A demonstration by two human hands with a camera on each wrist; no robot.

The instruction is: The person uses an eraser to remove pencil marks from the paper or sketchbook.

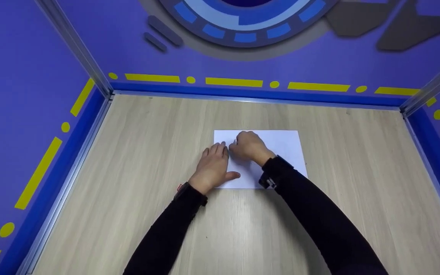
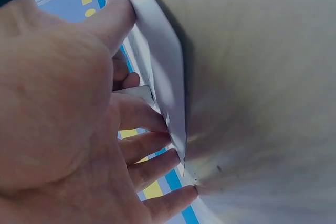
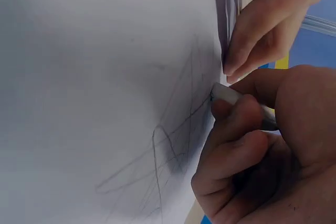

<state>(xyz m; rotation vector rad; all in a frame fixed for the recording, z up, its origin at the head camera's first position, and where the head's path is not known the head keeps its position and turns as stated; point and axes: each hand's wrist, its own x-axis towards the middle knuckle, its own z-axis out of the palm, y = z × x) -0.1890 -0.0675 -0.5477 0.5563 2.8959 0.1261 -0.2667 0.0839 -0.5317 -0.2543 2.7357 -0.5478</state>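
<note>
A white sheet of paper (image 1: 285, 147) lies on the table. Faint pencil lines (image 3: 155, 150) cross it in the right wrist view. My left hand (image 1: 212, 166) rests over the paper's left edge, fingers extended and thumb spread out on the sheet. In the left wrist view that near edge of the paper (image 2: 170, 72) bows up a little from the tabletop. Between thumb and fingers, my right hand (image 1: 249, 147) pinches a small white eraser (image 3: 226, 94), its end touching the paper beside the left fingertips. From the head view the eraser is mostly hidden by the right hand.
The wooden tabletop (image 1: 147, 152) extends around the sheet on all sides. Blue-purple panels with yellow markings enclose it at the back (image 1: 235, 68), left (image 1: 17, 95) and right. Metal rails (image 1: 243, 100) run along the table's edges.
</note>
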